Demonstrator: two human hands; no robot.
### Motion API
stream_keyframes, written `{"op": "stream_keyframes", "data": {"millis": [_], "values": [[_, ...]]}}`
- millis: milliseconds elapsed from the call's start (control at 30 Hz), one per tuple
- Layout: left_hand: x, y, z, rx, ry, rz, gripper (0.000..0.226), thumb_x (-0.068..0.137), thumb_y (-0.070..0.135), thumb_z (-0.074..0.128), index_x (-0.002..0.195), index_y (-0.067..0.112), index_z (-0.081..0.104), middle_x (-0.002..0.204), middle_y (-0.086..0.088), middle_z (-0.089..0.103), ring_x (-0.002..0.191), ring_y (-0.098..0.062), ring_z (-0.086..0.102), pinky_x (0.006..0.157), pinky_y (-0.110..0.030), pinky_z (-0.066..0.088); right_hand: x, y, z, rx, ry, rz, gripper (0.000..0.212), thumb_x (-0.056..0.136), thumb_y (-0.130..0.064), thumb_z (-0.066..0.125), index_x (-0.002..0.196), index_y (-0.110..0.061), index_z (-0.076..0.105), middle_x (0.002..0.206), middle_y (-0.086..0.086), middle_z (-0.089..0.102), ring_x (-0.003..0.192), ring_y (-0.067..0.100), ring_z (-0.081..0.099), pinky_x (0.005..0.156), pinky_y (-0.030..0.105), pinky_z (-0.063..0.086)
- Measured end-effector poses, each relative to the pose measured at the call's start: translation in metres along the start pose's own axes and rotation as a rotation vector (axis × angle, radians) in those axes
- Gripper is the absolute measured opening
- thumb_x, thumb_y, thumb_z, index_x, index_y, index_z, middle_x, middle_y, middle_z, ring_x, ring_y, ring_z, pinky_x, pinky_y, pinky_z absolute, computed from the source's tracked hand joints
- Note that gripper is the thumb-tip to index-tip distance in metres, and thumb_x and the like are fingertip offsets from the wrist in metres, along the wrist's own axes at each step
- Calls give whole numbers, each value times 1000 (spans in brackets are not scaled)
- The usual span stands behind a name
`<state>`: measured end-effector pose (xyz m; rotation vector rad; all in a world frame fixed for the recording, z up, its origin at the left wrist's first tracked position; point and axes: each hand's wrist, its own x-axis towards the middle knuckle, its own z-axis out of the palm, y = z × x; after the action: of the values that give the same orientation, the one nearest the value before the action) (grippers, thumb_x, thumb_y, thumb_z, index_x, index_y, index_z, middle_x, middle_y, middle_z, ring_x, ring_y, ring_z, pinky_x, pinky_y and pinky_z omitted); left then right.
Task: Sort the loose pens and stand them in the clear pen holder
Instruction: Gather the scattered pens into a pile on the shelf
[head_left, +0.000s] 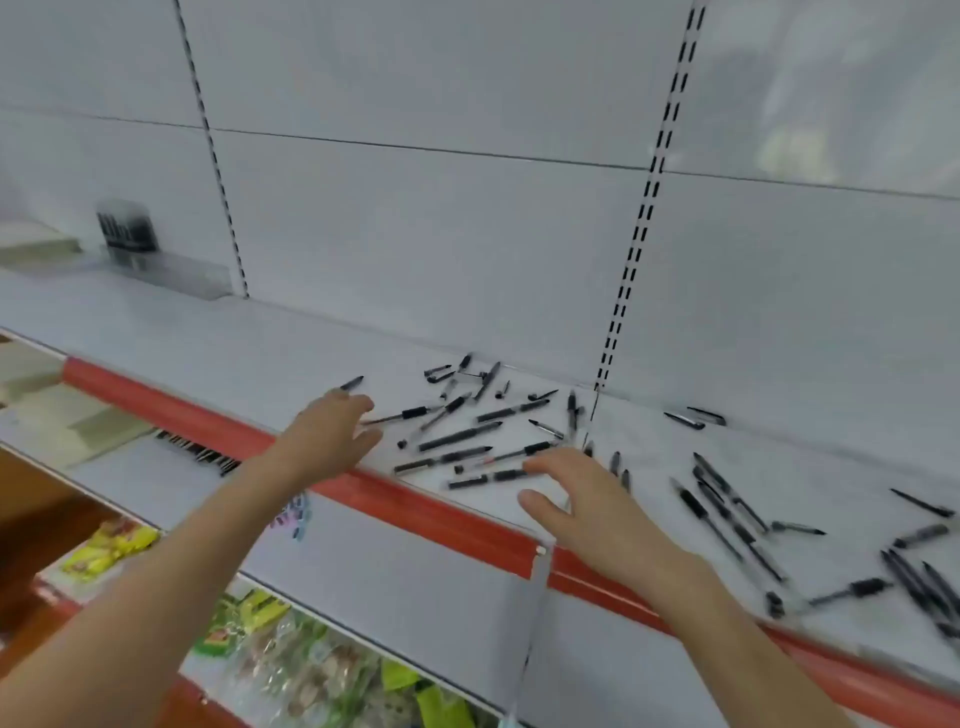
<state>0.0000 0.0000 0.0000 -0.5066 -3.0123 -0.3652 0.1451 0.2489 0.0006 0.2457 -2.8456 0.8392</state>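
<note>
Dozens of loose black pens (460, 435) lie scattered across the white shelf (260, 338), so most of the sorting is left. The clear pen holder (127, 234), well apart at far left, seems to hold a few already. The left hand (332, 431) and right hand (571, 493) flank the nearest cluster, fingers spread, gripping nothing.

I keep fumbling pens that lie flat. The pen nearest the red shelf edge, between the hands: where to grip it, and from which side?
Probably mid-barrel, pinched from above: thumb on the near side, fingers on the far side. The pen lies flat, roughly along the red edge, bare shelf before it; the right hand is closest.
</note>
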Motion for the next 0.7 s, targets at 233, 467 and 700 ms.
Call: {"op": "stream_keyframes", "data": {"millis": [233,467,700], "values": [[58,-46,14,-13,-91,-152,65,91,51,39,138,7,32,133,-21,43,121,-38,42,102,-46,36,48,-11,35,-228,-74,69,48,96,-42,38,141,-25,34,154,0,22,141,13,12,113,27,9],[65,-10,30,-102,-70,123,49,91,48,43,106,4,57,110,-13,59,102,-30,53,85,-35,41,64,6,45,-328,-221,184,48,96,-45,35,142,-35,28,156,2,13,144,21,3,116,48,11],[50,51,42,-235,-76,302,29,94,27,46,108,4,56,102,-12,61,94,-28,55,80,-33,41,69,21,37,-269,-138,149,38,96,-33,42,134,-29,44,140,7,39,136,22,25,109,34,22]]}}
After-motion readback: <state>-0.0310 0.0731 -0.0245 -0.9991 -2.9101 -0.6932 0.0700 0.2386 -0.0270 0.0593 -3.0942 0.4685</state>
